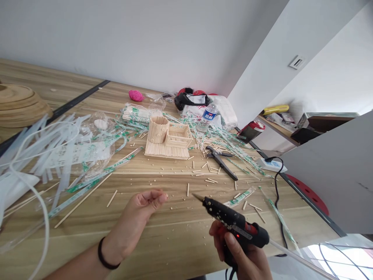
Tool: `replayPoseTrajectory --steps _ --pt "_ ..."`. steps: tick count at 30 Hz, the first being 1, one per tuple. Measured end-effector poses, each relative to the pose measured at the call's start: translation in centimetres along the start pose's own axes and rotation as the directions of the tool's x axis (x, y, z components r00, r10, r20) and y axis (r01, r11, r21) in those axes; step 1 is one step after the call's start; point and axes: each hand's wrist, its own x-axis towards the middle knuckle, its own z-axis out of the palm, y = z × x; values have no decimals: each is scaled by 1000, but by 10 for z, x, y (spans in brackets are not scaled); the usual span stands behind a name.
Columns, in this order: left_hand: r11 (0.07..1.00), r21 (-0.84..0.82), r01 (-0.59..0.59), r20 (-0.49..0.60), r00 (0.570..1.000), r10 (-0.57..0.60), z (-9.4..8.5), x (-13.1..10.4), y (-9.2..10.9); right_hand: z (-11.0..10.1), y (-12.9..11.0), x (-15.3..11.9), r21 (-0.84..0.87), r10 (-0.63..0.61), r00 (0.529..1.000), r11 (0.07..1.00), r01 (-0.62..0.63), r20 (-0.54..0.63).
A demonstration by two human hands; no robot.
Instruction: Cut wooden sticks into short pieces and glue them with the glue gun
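My right hand [239,249] is wrapped round the handle of a black glue gun [230,216], whose nozzle points to the upper left and whose red light is lit. A clear glue stick [300,258] sticks out of its back. My left hand [148,204], with a dark band on the wrist, is pinched above the table; something tiny and pale shows at its fingertips, too small to name. Beyond both hands stands a model made of thin wooden sticks: a round tower [157,130] and a square open box [179,136] on a flat stick base [166,151].
Black cutters [222,163] lie among short cut sticks at the right. Clear glue sticks [65,144] and green-printed wrappers cover the left side. At the back are a water bottle [209,114] and pink yarn [136,95]. A power strip [271,165] sits near the right edge.
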Motion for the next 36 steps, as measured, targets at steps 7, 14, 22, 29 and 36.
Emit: replayPoseTrajectory --steps 7,14,22,29,36 --pt "988 -111 -103 -78 992 95 -10 6 17 -17 11 50 -326 -114 989 942 76 -98" --pt "991 -120 -59 -91 995 48 -9 7 12 -26 40 79 -574 -125 991 815 76 -47" --pt "985 -155 -72 -140 989 50 -11 8 17 -27 37 76 -749 -272 951 598 287 147" --pt "972 -204 -113 -135 987 86 -13 11 26 -34 33 78 -775 -252 905 467 425 344" --pt "953 -251 -171 -188 974 125 -13 13 32 -34 20 80 -760 -150 892 474 444 427"
